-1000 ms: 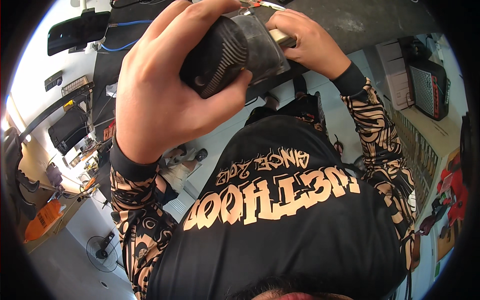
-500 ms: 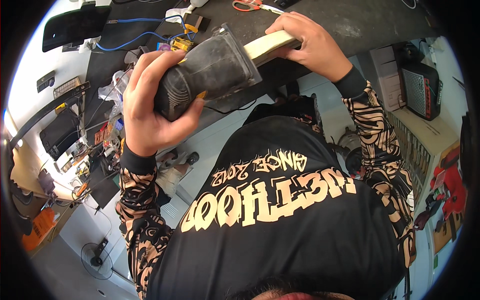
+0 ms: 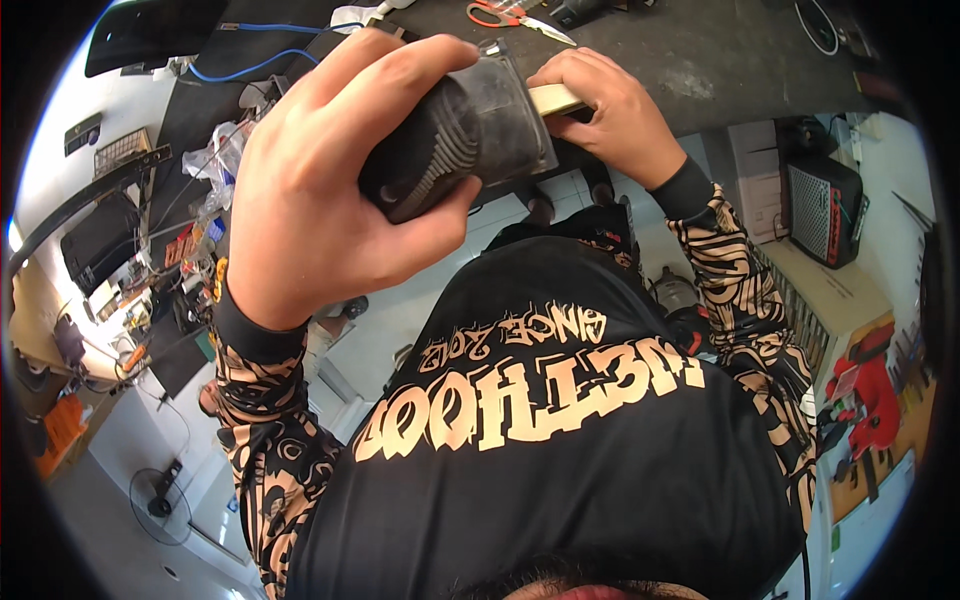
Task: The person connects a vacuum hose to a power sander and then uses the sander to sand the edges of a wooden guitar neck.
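My left hand [image 3: 320,190] is wrapped around the ribbed black grip of a dark hand-held power tool [image 3: 465,135], raised close to the camera. Just past the tool's front, my right hand [image 3: 610,115] presses on a pale flat wooden strip [image 3: 555,98] at the edge of the dark workbench [image 3: 720,60]. The tool hides most of the strip and where the two meet. Both forearms wear black sleeves with a tan pattern.
Orange-handled scissors [image 3: 500,18] lie on the bench beyond my hands, with a blue cable [image 3: 250,62] to the left. A cluttered side table [image 3: 170,270] stands at the left, a floor fan [image 3: 160,495] below it, and a black box [image 3: 825,210] on a shelf at the right.
The tool and my left hand have swung back toward the camera and to the right after dipping away. My right hand stays on the wooden strip.
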`<state>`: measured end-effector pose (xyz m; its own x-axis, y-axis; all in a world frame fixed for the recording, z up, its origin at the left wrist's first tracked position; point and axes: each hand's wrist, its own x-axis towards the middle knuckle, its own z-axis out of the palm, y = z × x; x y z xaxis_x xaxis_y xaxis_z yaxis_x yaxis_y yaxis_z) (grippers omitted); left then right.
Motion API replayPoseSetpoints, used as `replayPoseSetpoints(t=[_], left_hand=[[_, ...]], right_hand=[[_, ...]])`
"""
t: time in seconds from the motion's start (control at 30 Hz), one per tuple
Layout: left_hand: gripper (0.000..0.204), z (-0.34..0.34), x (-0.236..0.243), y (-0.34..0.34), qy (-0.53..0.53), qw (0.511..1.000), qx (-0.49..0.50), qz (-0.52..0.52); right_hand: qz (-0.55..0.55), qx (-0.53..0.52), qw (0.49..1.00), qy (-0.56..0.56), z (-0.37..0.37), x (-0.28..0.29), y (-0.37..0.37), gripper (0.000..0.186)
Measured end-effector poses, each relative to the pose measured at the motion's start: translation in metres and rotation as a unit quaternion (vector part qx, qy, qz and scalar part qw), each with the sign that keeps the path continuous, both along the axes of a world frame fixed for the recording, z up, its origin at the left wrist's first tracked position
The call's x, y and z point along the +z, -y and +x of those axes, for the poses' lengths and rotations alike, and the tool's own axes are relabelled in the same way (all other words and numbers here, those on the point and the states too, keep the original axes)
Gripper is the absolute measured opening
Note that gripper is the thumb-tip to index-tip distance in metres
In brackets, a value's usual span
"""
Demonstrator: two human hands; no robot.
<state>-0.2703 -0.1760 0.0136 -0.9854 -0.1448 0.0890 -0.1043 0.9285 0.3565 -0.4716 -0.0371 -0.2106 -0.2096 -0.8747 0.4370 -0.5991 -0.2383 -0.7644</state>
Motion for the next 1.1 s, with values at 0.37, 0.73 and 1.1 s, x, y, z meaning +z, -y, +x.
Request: replayPoseSetpoints(t=[0.37, 0.73, 1.1], left_hand=[[0.069, 0.064, -0.01, 0.014, -0.051, 0.998, 0.038, 0.012], [0.069, 0.093, -0.038, 0.028, -0.08, 0.995, 0.057, 0.015], [0.074, 0.047, -0.007, -0.007, -0.018, 0.999, 0.044, -0.02]], right_hand=[[-0.035, 0.004, 0.999, -0.008, 0.022, 0.005, 0.009, 0.035], [-0.025, 0.002, 1.0, -0.005, 0.018, 0.001, 0.006, 0.032], [-0.054, 0.0, 0.998, -0.016, 0.021, 0.003, 0.006, 0.036]])
